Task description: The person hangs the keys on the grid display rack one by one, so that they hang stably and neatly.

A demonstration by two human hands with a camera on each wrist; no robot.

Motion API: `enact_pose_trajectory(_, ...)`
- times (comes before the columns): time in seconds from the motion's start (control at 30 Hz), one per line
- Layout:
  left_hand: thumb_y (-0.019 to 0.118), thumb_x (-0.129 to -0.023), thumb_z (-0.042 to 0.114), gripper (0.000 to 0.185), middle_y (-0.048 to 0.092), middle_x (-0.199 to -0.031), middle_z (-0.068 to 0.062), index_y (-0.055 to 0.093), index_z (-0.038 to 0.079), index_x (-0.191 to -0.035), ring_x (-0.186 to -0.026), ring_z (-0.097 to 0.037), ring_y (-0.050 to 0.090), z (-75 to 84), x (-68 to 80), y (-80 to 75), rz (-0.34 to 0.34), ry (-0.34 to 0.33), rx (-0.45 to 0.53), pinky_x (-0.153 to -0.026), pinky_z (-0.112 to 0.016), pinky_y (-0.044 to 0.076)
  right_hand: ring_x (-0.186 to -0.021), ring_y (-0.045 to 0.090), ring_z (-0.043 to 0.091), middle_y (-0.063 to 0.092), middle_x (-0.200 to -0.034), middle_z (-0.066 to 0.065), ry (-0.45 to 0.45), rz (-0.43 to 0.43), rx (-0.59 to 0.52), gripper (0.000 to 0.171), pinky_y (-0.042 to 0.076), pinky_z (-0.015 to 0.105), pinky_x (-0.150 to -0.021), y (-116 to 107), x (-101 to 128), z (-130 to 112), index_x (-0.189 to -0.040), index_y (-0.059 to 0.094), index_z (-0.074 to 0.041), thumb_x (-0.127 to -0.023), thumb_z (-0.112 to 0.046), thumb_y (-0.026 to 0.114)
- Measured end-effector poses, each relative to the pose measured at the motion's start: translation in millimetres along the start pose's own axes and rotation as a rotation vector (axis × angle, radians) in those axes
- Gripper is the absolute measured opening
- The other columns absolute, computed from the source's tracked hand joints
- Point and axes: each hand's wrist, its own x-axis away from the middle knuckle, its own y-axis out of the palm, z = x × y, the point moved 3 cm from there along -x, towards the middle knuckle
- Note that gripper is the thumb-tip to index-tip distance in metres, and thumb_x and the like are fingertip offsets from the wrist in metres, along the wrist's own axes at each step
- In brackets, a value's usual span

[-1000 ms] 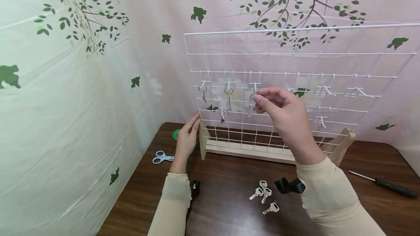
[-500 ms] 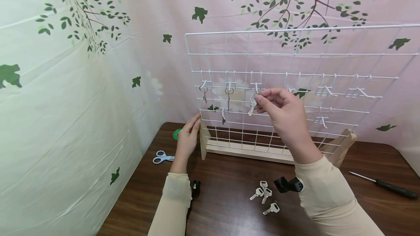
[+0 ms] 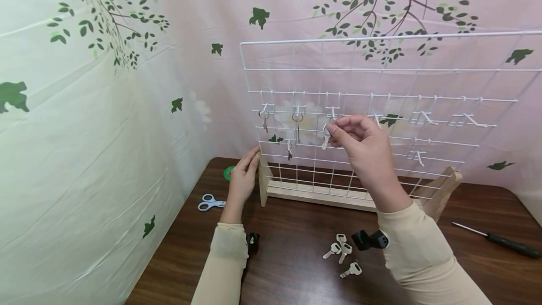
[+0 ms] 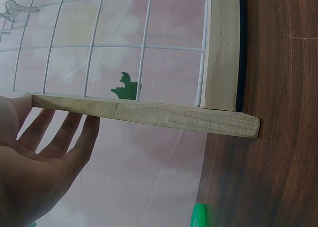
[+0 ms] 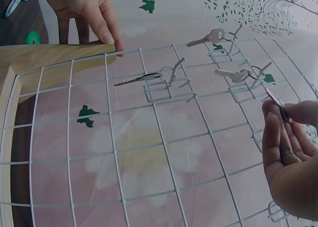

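In the head view, my right hand [image 3: 366, 147] pinches a silver key [image 3: 325, 141] by its head and ring. It is held at the third white hook [image 3: 332, 111] from the left in the upper row, where the fingers partly hide the ring. The hook is fixed to a white wire grid rack [image 3: 322, 68]. My left hand [image 3: 242, 178] holds the wooden side post [image 4: 149, 113] of the rack, the thumb at its tip and the fingers going behind it. To the left, more keys hang by rings: an upper key [image 3: 298, 128], an outer key [image 3: 265, 124] and a lower key [image 3: 290, 153].
Several loose keys [image 3: 351, 270] lie on the brown table [image 3: 292, 258]. A black-handled screwdriver [image 3: 510, 244] is at the right. Blue scissors [image 3: 208, 202] and a green round item [image 3: 229, 173] lie by the left arm. Bare hooks [image 3: 428, 117] stick out at the rack's right.
The held key has turned slightly, showing its flat side. My right hand stays almost in place by the third hook, and the left hand has not moved from the post.
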Motion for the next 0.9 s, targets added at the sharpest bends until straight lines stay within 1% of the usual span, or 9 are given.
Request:
enact_pose_trajectory(0.23, 0.056, -0.112, 0.034, 0.041, 0.060, -0.160, -0.005, 0.064, 0.022, -0.150, -0.151, -0.030, 0.054, 0.2, -0.3, 0.8, -0.008, -0.011, 0.010, -0.122, -0.052, 0.049, -0.083, 0.075, 0.006, 0.077, -0.098, -0.012, 0.026, -0.003, 0.059, 0.018, 0.064, 0.018, -0.080, -1, -3, 4, -0.112, 0.066, -0.008, -0.102, -0.021, 0.076)
enact_pose_trajectory(0.47, 0.056, -0.112, 0.036, 0.041, 0.059, -0.160, -0.008, 0.064, 0.023, -0.151, -0.151, -0.030, 0.054, -1.8, 0.3, 0.1, -0.007, -0.019, 0.006, -0.123, -0.052, 0.048, -0.084, 0.074, 0.003, 0.075, -0.097, -0.017, 0.036, 0.005, 0.062, 0.016, 0.064, 0.017, -0.081, 0, -5, 7, -0.113, 0.065, -0.010, -0.103, -0.019, 0.073)
enact_pose_trajectory(0.57, 0.056, -0.112, 0.036, 0.041, 0.059, -0.160, -0.010, 0.064, 0.023, -0.150, -0.151, -0.031, 0.054, -2.4, 1.2, -0.1, -0.006, -0.018, 0.005, -0.122, -0.053, 0.049, -0.091, 0.074, 0.003, 0.075, -0.106, -0.010, 0.052, -0.001, 0.106, 0.024, 0.063, 0.016, -0.084, -1, -3, 7, -0.119, 0.064, -0.006, -0.104, -0.022, 0.073)
enact_pose_trajectory(0.63, 0.057, -0.112, 0.036, 0.041, 0.059, -0.160, -0.009, 0.064, 0.023, -0.150, -0.151, -0.030, 0.054, -2.1, 1.2, -0.1, -0.005, -0.019, 0.004, -0.122, -0.052, 0.049, -0.104, 0.074, 0.008, 0.074, -0.119, -0.003, 0.072, -0.025, 0.164, 0.037, 0.062, 0.017, -0.090, -2, 0, 7, -0.130, 0.061, -0.005, -0.104, -0.029, 0.073)
enact_pose_trajectory(0.7, 0.057, -0.112, 0.036, 0.041, 0.060, -0.159, -0.007, 0.064, 0.024, -0.150, -0.150, -0.030, 0.055, -1.4, 0.9, 0.0, -0.006, -0.018, 0.002, -0.121, -0.052, 0.049, -0.120, 0.071, 0.018, 0.070, -0.136, 0.007, 0.086, -0.061, 0.236, 0.054, 0.061, 0.027, -0.101, -3, 5, 4, -0.143, 0.055, -0.005, -0.104, -0.038, 0.072)
enact_pose_trajectory(0.77, 0.057, -0.112, 0.037, 0.041, 0.060, -0.159, -0.005, 0.064, 0.025, -0.150, -0.150, -0.030, 0.055, -0.5, 0.4, 0.2, -0.005, -0.016, 0.004, -0.121, -0.052, 0.050, -0.131, 0.067, 0.028, 0.064, -0.148, 0.012, 0.088, -0.092, 0.316, 0.068, 0.059, 0.040, -0.109, -4, 12, 1, -0.153, 0.048, -0.007, -0.103, -0.047, 0.070)
enact_pose_trajectory(0.83, 0.057, -0.112, 0.038, 0.041, 0.060, -0.160, -0.004, 0.064, 0.025, -0.150, -0.150, -0.030, 0.055, 0.0, 0.1, 0.4, -0.005, -0.012, 0.008, -0.121, -0.053, 0.050, -0.134, 0.065, 0.035, 0.059, -0.153, 0.015, 0.081, -0.107, 0.362, 0.076, 0.057, 0.053, -0.111, -4, 20, -3, -0.158, 0.042, -0.007, -0.103, -0.051, 0.069)
enact_pose_trajectory(0.87, 0.057, -0.112, 0.037, 0.041, 0.060, -0.160, -0.005, 0.064, 0.025, -0.150, -0.150, -0.030, 0.055, -0.2, 0.0, 0.5, -0.004, -0.009, 0.009, -0.121, -0.053, 0.050, -0.133, 0.065, 0.037, 0.059, -0.154, 0.015, 0.076, -0.107, 0.380, 0.077, 0.056, 0.056, -0.110, -4, 25, -5, -0.159, 0.041, -0.007, -0.102, -0.052, 0.069)
enact_pose_trajectory(0.9, 0.057, -0.112, 0.038, 0.041, 0.060, -0.160, -0.004, 0.064, 0.025, -0.150, -0.150, -0.030, 0.055, -0.5, -0.1, 0.5, -0.003, -0.009, 0.010, -0.121, -0.053, 0.050, -0.131, 0.067, 0.037, 0.060, -0.152, 0.015, 0.072, -0.103, 0.396, 0.078, 0.057, 0.056, -0.108, -4, 30, -6, -0.158, 0.041, -0.006, -0.102, -0.052, 0.069)
